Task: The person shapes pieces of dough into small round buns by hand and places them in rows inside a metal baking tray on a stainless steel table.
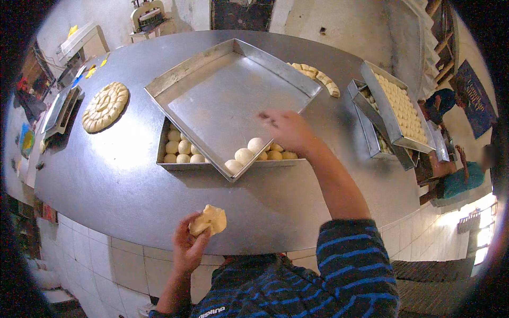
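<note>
My left hand [189, 246] is closed around a lump of pale dough [212, 219], held above the table's near edge. Over the right part of a large square metal tray [212, 95] is my right hand [290, 131], its fingers smeared by motion; whether they hold anything is unclear. Several round dough balls [244, 156] sit in a row at the tray's near corner, just left of and below that hand. This tray rests askew on a lower tray [177, 166], where more dough balls [183, 158] show at both sides of the corner.
A round spiral of cut dough pieces [105, 107] lies on the metal table [132, 193] at left, near a scale [60, 112]. Behind the upper tray a curved dough strip [326, 82] shows. Stacked trays [405, 142] with dough pieces stand right; people [460, 180] are beyond.
</note>
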Demonstrator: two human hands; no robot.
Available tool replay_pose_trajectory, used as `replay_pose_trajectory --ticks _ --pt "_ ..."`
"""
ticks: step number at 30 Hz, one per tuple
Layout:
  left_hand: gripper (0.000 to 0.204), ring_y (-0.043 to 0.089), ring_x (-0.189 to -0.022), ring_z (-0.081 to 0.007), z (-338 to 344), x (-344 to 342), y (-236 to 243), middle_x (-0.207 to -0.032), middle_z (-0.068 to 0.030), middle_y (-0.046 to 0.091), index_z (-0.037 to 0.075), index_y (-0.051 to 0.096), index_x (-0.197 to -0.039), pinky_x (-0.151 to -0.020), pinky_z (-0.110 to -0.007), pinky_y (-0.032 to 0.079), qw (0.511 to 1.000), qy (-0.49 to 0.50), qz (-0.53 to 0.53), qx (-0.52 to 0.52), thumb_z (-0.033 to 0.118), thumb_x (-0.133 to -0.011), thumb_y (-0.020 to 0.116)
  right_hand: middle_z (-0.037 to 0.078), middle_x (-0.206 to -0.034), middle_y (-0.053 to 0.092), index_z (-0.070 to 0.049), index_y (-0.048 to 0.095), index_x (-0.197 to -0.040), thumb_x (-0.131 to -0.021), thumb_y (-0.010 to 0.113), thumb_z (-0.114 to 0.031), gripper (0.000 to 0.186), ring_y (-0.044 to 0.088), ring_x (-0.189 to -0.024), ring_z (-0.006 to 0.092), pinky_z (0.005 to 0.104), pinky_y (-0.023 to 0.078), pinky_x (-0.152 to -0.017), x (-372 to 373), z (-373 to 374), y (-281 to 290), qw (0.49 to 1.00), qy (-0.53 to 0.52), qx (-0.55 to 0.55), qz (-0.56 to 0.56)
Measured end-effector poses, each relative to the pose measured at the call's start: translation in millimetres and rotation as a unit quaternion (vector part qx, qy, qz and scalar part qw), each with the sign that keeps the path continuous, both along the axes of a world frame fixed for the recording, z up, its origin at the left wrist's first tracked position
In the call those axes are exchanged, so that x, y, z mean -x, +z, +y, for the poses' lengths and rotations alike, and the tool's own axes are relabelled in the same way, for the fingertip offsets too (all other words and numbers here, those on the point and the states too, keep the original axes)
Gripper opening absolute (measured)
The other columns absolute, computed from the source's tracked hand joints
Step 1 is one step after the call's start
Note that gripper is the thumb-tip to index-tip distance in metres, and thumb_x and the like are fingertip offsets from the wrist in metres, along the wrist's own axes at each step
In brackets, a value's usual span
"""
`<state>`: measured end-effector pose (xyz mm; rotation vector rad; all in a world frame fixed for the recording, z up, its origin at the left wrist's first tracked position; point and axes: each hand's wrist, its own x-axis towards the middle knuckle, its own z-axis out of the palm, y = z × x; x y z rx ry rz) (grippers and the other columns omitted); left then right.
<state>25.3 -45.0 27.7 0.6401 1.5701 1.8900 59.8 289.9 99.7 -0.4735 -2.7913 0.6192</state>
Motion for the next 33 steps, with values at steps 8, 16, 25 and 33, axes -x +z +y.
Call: replay_pose_trajectory --ticks 8,16,25,33 --pt "0.031 0.060 -0.091 -0.0191 56 -15 -5 -0.100 -0.0111 0.061 0.002 0.056 -0.110 -0.076 -0.031 0.048 0.959 -0.171 0.210 0.078 -0.004 -0.080 0.056 0.007 -0.114 0.058 -0.005 0.053 -0.120 -0.083 0.060 -0.018 0.039 0.050 -0.112 0.0229 0.0345 0.040 -0.095 -128 -113 -35 0.898 0.027 0.438 -0.025" --pt "0.019 0.054 -0.082 -0.0133 93 -23 -28 -0.090 -0.0045 0.053 0.007 0.046 -0.089 -0.071 -0.026 0.044 0.982 -0.110 -0.145 0.051 -0.006 -0.080 0.056 0.014 -0.126 0.046 -0.010 0.045 -0.126 -0.085 0.053 -0.025 0.044 0.039 -0.116 0.0343 0.0475 0.025 -0.100 -249 13 -129 0.944 -0.261 -0.183 -0.088" --pt "0.034 0.050 -0.084 -0.0129 117 -29 -38 -0.090 -0.0020 0.051 0.011 0.046 -0.100 -0.073 -0.025 0.043 0.969 -0.138 -0.054 0.199 -0.005 -0.075 0.062 0.015 -0.101 0.051 -0.008 0.054 -0.097 -0.073 0.063 -0.030 0.034 0.043 -0.101 0.0354 0.0452 0.034 -0.086 -243 51 -163 0.966 -0.235 -0.105 -0.036" --pt "0.046 0.053 -0.102 -0.0210 141 -53 -35 -0.113 -0.0107 0.052 0.007 0.041 -0.120 -0.087 -0.031 0.044 0.946 -0.201 -0.140 0.212 -0.003 -0.079 0.057 0.016 -0.093 0.053 -0.006 0.054 -0.085 -0.070 0.068 -0.027 0.030 0.047 -0.094 0.0368 0.0459 0.037 -0.087 -219 71 -172 0.978 -0.193 0.001 0.073"
